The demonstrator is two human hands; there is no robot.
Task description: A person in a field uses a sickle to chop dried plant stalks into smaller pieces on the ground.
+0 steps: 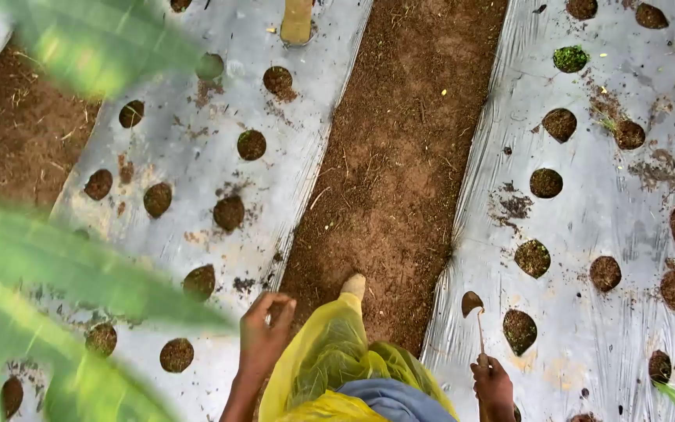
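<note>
Standing in a dirt furrow [392, 180] between two beds covered in silvery plastic mulch sheets, you look straight down at your yellow rain cover [330, 359] and a fold of blue cloth [388, 398] at six o'clock. Your left hand [263, 332], at about seven o'clock, hangs empty with its fingers loosely curled over the left mulch sheet [189, 156]. Your right hand [494, 387], at five o'clock, is closed round the thin handle of a small scoop-headed hand tool [474, 309], whose dark blade points up toward twelve o'clock, just beside a soil-filled planting hole [519, 330] in the right mulch sheet [603, 219]. One foot [353, 285] shows on the furrow just above the rain cover. Blurred green leaves [56, 266] cross the view from nine o'clock. Farther up, round holes dot both sheets, and one at one o'clock holds a small green seedling [570, 58].
</note>
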